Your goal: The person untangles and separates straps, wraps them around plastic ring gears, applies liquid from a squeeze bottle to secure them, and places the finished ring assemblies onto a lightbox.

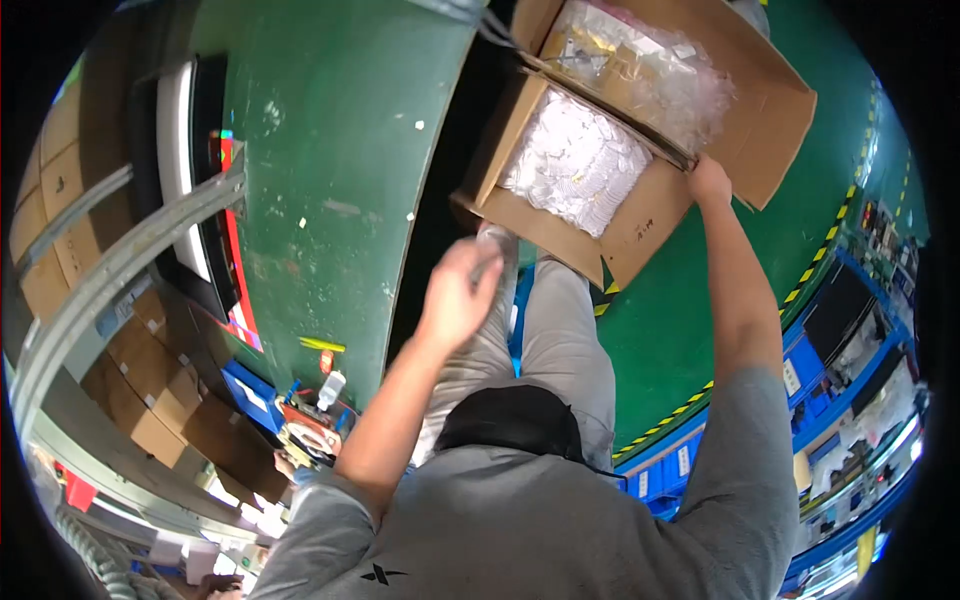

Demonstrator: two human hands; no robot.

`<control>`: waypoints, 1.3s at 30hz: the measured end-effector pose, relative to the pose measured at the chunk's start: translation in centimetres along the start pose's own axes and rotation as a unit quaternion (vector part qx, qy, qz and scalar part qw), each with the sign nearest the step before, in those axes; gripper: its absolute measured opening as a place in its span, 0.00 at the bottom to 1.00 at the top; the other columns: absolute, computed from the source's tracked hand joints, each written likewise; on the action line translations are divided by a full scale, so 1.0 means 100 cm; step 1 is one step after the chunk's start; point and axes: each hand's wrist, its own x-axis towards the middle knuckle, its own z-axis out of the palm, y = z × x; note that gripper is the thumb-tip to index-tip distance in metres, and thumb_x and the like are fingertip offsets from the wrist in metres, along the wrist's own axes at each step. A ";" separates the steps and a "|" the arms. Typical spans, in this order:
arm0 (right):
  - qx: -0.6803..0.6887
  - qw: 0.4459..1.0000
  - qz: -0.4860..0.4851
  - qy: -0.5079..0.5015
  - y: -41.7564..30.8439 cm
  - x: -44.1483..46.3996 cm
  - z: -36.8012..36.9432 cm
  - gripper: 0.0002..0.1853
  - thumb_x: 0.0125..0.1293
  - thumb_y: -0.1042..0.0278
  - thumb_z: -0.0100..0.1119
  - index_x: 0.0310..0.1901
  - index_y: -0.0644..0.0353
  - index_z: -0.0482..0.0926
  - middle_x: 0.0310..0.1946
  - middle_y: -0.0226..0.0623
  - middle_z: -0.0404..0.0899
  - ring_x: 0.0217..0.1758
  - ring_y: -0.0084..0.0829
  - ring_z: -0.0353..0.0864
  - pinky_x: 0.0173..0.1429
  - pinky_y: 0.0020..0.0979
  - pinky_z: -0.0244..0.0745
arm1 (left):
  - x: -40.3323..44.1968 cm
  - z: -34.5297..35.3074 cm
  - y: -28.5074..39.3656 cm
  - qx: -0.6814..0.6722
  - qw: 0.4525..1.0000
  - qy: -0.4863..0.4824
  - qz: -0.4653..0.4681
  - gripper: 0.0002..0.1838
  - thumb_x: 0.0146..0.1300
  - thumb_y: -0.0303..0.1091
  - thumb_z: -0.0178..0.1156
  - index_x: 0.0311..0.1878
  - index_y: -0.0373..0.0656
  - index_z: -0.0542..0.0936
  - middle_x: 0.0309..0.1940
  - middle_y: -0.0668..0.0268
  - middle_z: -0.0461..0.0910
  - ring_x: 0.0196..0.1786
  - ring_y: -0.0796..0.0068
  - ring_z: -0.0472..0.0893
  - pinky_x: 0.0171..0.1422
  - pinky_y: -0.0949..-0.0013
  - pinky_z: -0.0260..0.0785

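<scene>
An open cardboard box (640, 240) filled with many small white pieces (580, 160) stands in front of my knees. My right hand (710, 182) is closed on the cardboard at its far right corner, where it meets a second open box (770, 130). That second box holds clear plastic bags (660, 75) whose contents I cannot make out. My left hand (462, 290) is above my left thigh, just short of the near box's left corner. Its fingers are loosely bent and apart, slightly blurred, with nothing visible in them.
To the left runs a green worktable (320, 180) with small white bits on it. A yellow tool (322, 344), a small white bottle (331, 390) and a blue bin (252, 395) are at its near end. Blue shelving (800, 380) curves along the right, beyond yellow-black floor tape (826, 250).
</scene>
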 end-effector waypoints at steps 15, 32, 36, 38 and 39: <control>0.240 0.911 -0.264 -0.207 -0.104 -0.234 0.020 0.17 0.82 0.61 0.54 0.43 0.67 0.84 0.33 0.45 0.87 0.39 0.34 0.88 0.48 0.36 0.81 | -0.291 0.105 -0.245 -0.122 0.801 0.161 -0.564 0.20 0.69 0.48 0.57 0.49 0.45 0.89 0.51 0.44 0.87 0.57 0.42 0.87 0.65 0.50 0.78; -0.040 0.603 -0.781 0.155 -0.511 -0.396 -0.007 0.06 0.75 0.67 0.62 0.45 0.59 0.80 0.39 0.42 0.78 0.46 0.47 0.77 0.54 0.48 0.70 | -0.361 0.266 -0.301 -0.366 0.580 0.141 -0.714 0.70 0.44 0.61 0.83 0.87 0.53 0.52 0.80 0.41 0.59 0.77 0.38 0.70 0.79 0.49 0.69; -0.047 0.610 -0.781 0.127 -0.508 -0.391 -0.003 0.05 0.73 0.68 0.61 0.41 0.58 0.75 0.36 0.40 0.73 0.43 0.47 0.72 0.52 0.48 0.64 | -0.399 0.263 -0.338 -0.320 0.574 0.127 -0.743 0.82 0.33 0.56 0.90 0.88 0.63 0.43 0.86 0.46 0.49 0.85 0.40 0.56 0.83 0.38 0.61; -0.073 0.618 -0.772 0.130 -0.509 -0.397 -0.004 0.05 0.73 0.69 0.60 0.41 0.58 0.74 0.36 0.40 0.73 0.43 0.47 0.71 0.52 0.48 0.63 | -0.405 0.272 -0.360 -0.296 0.614 0.120 -0.722 0.84 0.28 0.59 0.91 0.88 0.61 0.44 0.86 0.46 0.48 0.86 0.39 0.53 0.85 0.39 0.58; -0.063 0.608 -0.781 0.129 -0.510 -0.395 -0.003 0.05 0.72 0.71 0.59 0.42 0.59 0.74 0.36 0.41 0.72 0.43 0.47 0.70 0.52 0.48 0.63 | -0.395 0.270 -0.363 -0.289 0.603 0.121 -0.733 0.85 0.27 0.60 0.91 0.88 0.59 0.45 0.86 0.46 0.49 0.86 0.39 0.52 0.86 0.40 0.56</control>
